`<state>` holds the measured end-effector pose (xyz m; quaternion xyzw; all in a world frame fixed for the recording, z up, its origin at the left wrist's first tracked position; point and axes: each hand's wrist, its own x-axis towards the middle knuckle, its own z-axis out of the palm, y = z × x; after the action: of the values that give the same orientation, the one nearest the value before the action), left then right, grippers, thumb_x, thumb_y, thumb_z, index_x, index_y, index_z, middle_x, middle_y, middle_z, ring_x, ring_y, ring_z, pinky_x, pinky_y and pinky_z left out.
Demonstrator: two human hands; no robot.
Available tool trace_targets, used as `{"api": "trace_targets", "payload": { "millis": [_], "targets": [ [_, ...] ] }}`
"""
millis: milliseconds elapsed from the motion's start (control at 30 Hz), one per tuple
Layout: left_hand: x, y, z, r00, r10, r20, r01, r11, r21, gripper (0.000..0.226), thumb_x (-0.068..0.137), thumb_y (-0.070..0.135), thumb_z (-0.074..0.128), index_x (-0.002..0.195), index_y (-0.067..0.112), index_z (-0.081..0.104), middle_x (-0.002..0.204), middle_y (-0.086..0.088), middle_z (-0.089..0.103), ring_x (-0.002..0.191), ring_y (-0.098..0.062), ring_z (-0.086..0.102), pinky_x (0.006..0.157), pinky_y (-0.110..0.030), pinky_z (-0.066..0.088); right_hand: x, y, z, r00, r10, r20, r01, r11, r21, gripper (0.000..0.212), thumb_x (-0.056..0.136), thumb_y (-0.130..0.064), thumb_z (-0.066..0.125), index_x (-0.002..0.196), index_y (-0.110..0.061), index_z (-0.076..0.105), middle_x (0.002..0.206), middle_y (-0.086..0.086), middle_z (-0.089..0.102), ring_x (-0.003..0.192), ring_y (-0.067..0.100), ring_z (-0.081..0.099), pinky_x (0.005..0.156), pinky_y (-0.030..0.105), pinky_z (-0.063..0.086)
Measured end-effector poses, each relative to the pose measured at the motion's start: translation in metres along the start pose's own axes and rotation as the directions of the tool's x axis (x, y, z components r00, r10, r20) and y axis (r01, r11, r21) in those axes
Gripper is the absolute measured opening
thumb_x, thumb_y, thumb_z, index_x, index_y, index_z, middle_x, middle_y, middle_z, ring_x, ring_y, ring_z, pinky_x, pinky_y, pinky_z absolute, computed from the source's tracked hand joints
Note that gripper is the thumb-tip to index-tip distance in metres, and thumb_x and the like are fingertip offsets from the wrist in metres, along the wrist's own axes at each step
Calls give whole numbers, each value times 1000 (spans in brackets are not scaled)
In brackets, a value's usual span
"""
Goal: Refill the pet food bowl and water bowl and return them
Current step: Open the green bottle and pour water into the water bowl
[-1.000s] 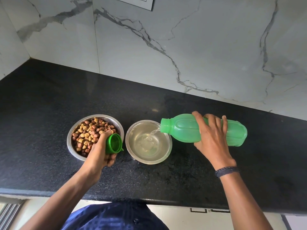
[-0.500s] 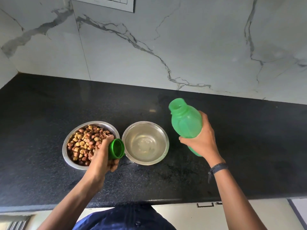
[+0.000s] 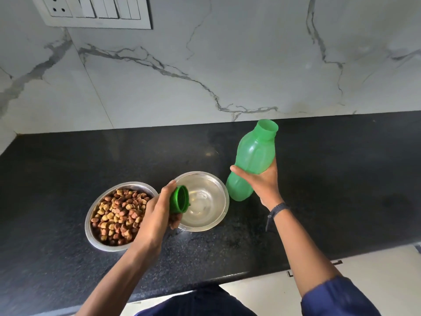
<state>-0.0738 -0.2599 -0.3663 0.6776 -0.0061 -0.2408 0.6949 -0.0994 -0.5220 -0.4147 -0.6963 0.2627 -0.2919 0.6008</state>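
Two steel bowls sit side by side on the black counter [image 3: 319,201]. The left food bowl [image 3: 95,224] is full of brown and tan kibble. The right water bowl [image 3: 209,201] holds clear water. My left hand [image 3: 157,213] grips the green bottle cap [image 3: 180,198] over the gap between the bowls, its open side facing right. My right hand [image 3: 262,181] grips the green plastic bottle [image 3: 252,156] round its middle, just right of the water bowl. The bottle is nearly upright, its open mouth tilted up and to the right.
A marble wall rises behind the counter, with a white switch and socket panel [image 3: 95,12] at the top left. The counter's front edge runs across the lower part of the view, with pale cabinet fronts [image 3: 376,265] below at the right.
The bottle swung up from lying flat and pouring into the water bowl to nearly upright. My left hand carried the cap right, toward the water bowl. The view tilted up.
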Motion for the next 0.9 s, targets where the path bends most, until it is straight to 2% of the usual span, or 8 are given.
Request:
{"api": "trace_targets", "payload": {
  "millis": [100, 200, 367, 500, 567, 700, 767, 900],
  "targets": [
    [4, 11, 12, 1000, 31, -3, -31, 999, 43, 41, 91, 52, 51, 81, 14, 63, 71, -3, 55, 61, -12, 49, 58, -27, 42, 4, 3, 5, 1000, -15, 24, 16, 1000, -9, 90, 54, -22, 98, 126, -33, 45, 123, -7, 60, 113, 3, 60, 94, 29, 52],
    [10, 28, 27, 992, 119, 34, -122, 987, 103, 42, 93, 50, 51, 82, 10, 61, 69, -5, 51, 62, -17, 45, 58, -30, 39, 5, 8, 10, 999, -26, 33, 27, 999, -20, 87, 56, -23, 96, 120, -45, 42, 122, -10, 57, 114, 4, 57, 93, 26, 49],
    [20, 68, 63, 951, 302, 69, -310, 934, 175, 34, 92, 42, 58, 90, 8, 60, 63, 3, 57, 51, -13, 51, 51, -27, 43, 2, 20, 10, 997, -64, 46, 65, 998, -17, 85, 57, -21, 96, 117, -46, 41, 120, -14, 56, 112, -2, 56, 91, 14, 47],
    [29, 100, 95, 886, 430, 173, -463, 833, 304, 36, 86, 45, 66, 106, 17, 56, 70, 13, 64, 57, -1, 61, 56, -23, 48, 2, 26, 9, 994, -93, 61, 92, 996, 17, 88, 57, -17, 96, 126, -33, 45, 122, -7, 61, 114, 5, 59, 96, 22, 50],
    [35, 116, 108, 850, 487, 202, -519, 706, 481, 50, 81, 53, 69, 115, 21, 51, 79, 12, 62, 70, -6, 64, 69, -30, 51, 2, 29, 10, 994, -86, 68, 84, 996, 34, 94, 55, -20, 96, 133, -28, 43, 126, -5, 60, 118, 8, 59, 101, 29, 50],
    [45, 137, 137, 735, 559, 384, -598, 269, 755, 51, 76, 64, 65, 116, 32, 59, 96, 6, 67, 90, -19, 62, 78, -30, 47, 4, 32, 11, 995, -80, 64, 77, 996, 37, 100, 52, -29, 96, 136, -31, 41, 127, -8, 58, 119, 9, 57, 105, 36, 48],
    [50, 141, 149, 727, 518, 452, -568, 83, 819, 53, 75, 68, 62, 115, 32, 61, 103, 3, 68, 98, -23, 62, 76, -29, 44, 4, 34, 12, 995, -78, 54, 76, 996, 38, 101, 52, -27, 96, 137, -31, 41, 127, -8, 57, 119, 9, 56, 106, 34, 47],
    [62, 146, 170, 744, 436, 506, -485, -169, 858, 60, 77, 71, 55, 111, 22, 63, 109, -4, 66, 105, -28, 60, 77, -31, 41, 3, 34, 11, 996, -71, 61, 69, 997, 45, 100, 54, -25, 96, 137, -30, 41, 126, -11, 57, 118, 5, 55, 105, 29, 46]
  ]
}}
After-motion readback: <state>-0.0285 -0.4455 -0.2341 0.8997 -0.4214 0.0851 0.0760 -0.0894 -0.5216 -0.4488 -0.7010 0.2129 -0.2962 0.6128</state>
